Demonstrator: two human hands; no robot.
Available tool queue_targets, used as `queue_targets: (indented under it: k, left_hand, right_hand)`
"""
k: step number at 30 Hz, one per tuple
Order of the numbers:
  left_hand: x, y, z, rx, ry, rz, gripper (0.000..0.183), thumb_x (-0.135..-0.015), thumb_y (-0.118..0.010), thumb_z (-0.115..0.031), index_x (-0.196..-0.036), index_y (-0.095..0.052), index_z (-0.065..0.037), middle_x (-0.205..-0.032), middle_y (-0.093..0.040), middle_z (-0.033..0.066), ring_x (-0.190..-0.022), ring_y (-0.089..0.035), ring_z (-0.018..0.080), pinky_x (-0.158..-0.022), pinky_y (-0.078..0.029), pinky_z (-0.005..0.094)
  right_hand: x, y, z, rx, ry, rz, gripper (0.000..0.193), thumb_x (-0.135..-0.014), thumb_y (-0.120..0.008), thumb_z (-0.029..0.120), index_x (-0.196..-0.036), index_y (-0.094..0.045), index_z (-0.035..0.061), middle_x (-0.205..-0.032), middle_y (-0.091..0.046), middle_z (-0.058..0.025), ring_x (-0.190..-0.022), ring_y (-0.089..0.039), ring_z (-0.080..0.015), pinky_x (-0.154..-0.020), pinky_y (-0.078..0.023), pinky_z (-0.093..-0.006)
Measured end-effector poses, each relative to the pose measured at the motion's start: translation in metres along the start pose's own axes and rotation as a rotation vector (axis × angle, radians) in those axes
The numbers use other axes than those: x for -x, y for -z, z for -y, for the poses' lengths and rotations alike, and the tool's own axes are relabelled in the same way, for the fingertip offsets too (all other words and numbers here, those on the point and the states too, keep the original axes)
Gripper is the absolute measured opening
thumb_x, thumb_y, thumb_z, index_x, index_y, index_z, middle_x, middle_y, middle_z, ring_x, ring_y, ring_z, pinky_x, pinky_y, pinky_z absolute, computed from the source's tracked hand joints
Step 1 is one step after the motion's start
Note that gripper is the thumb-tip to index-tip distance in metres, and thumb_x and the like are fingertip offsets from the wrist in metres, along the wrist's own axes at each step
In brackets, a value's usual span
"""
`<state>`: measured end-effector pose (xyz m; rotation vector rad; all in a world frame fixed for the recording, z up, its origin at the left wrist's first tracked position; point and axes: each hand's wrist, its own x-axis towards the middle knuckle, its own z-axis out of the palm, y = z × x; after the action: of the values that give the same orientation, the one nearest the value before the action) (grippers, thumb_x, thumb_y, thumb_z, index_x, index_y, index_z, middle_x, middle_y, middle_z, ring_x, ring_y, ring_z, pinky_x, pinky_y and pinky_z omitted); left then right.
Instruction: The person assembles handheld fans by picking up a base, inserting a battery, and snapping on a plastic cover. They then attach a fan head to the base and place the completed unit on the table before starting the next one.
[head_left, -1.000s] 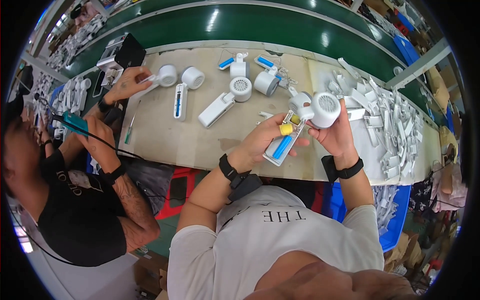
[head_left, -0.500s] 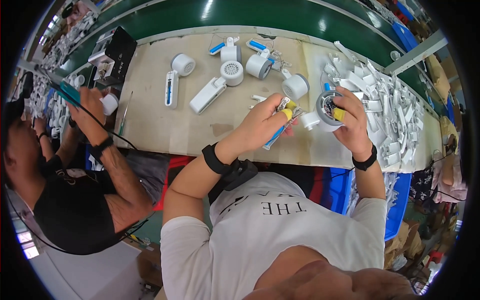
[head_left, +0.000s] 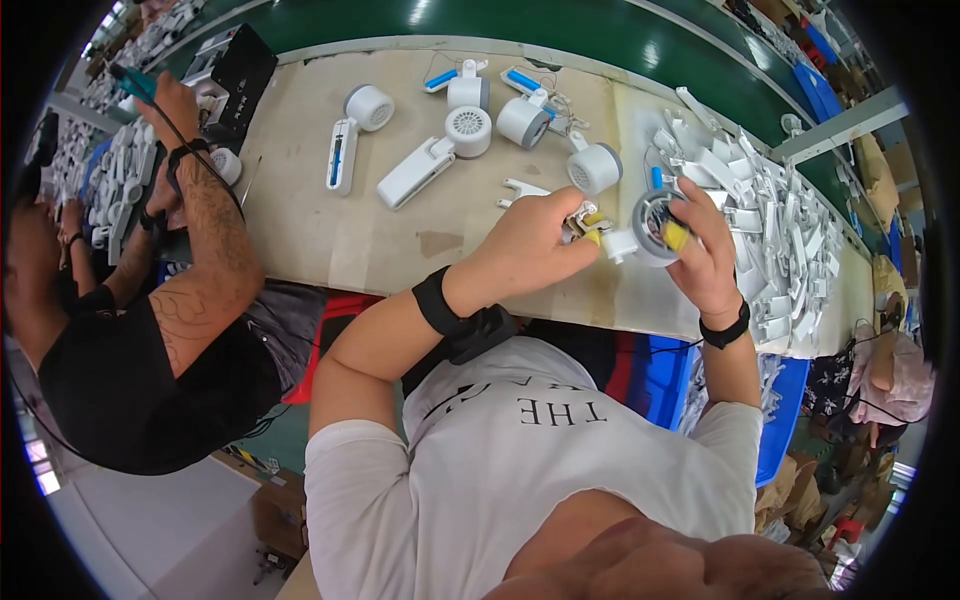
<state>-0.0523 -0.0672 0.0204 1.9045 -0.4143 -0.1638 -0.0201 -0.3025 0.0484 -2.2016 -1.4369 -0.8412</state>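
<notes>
My right hand (head_left: 708, 255) is closed around a white fan head (head_left: 655, 228) with a grey rim, its open side showing the wiring inside. From that head a short white neck (head_left: 620, 245) points toward my left hand (head_left: 535, 245). Fingers and thumb of the left hand pinch a small white handle part with thin wires (head_left: 578, 222), mostly hidden by the hand. Yellow covers wrap some fingertips on both hands. Just beyond lie another white fan head (head_left: 594, 168) and a white forked piece (head_left: 522, 190).
Several white handheld fans (head_left: 415, 172) lie across the far tabletop (head_left: 290, 120). A heap of white plastic casings (head_left: 765, 220) covers the right side. Blue bins (head_left: 785, 420) stand below the front edge. At left, a co-worker's arm (head_left: 205, 220) holds a corded tool near a black machine (head_left: 240, 80).
My left hand has turned, and the blue cell seen under it before is now hidden. The fan head stays in my right hand. The co-worker's arm has shifted left and up.
</notes>
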Motion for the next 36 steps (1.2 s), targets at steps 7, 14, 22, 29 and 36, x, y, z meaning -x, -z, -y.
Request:
queue_targets:
  k: [7, 14, 22, 29, 36]
  left_hand:
    - [-0.001, -0.011, 0.001, -0.117, -0.069, 0.069, 0.034, -0.070, -0.060, -0.020, -0.093, -0.049, 0.003, -0.068, -0.057, 0.0202, -0.063, -0.057, 0.0360, -0.057, -0.043, 0.0414]
    - [0.001, -0.021, 0.011, -0.143, -0.007, 0.121, 0.032, -0.073, -0.061, -0.018, -0.097, -0.051, 0.000, -0.071, -0.057, 0.0154, -0.064, -0.057, 0.0272, -0.058, -0.044, 0.0352]
    - [0.011, -0.026, 0.015, 0.282, 0.160, 0.282, 0.019, -0.086, -0.054, -0.015, -0.099, -0.053, -0.001, -0.078, -0.061, 0.0056, -0.062, -0.057, 0.0129, -0.058, -0.046, 0.0261]
    - [0.004, -0.013, 0.032, 0.930, 0.111, 0.022, 0.029, -0.087, -0.051, -0.016, -0.108, -0.053, 0.003, -0.097, -0.062, 0.0152, -0.085, -0.062, 0.0217, -0.074, -0.049, 0.0323]
    - [-0.022, -0.016, 0.043, 1.022, 0.115, 0.087, 0.032, -0.089, -0.050, -0.017, -0.115, -0.051, 0.002, -0.112, -0.058, 0.0160, -0.097, -0.059, 0.0199, -0.074, -0.051, 0.0297]
  right_hand:
    - [-0.015, 0.023, -0.003, -0.728, -0.487, 0.267, 0.057, -0.073, -0.071, 0.021, -0.124, -0.048, 0.0088, -0.119, -0.048, -0.0176, -0.113, -0.046, -0.0319, -0.096, -0.037, -0.0382]
    - [-0.023, 0.009, -0.003, -0.546, -0.564, 0.426, 0.044, -0.076, -0.068, 0.019, -0.118, -0.055, 0.0092, -0.111, -0.052, -0.0137, -0.102, -0.051, -0.0290, -0.087, -0.041, -0.0341]
    - [0.018, -0.014, 0.002, -0.854, -0.663, 0.258, 0.044, -0.081, -0.065, 0.023, -0.119, -0.053, 0.0060, -0.113, -0.053, -0.0134, -0.102, -0.054, -0.0243, -0.085, -0.043, -0.0320]
    - [0.129, 0.028, -0.102, 0.207, -0.837, 0.149, 0.039, -0.069, -0.053, -0.001, -0.107, -0.057, 0.0039, -0.107, -0.058, -0.0158, -0.101, -0.053, -0.0340, -0.088, -0.043, -0.0382]
    - [0.151, 0.060, -0.124, 0.350, -0.776, 0.368, 0.031, -0.078, -0.056, 0.006, -0.108, -0.056, 0.0009, -0.101, -0.059, -0.0167, -0.096, -0.054, -0.0335, -0.089, -0.042, -0.0373]
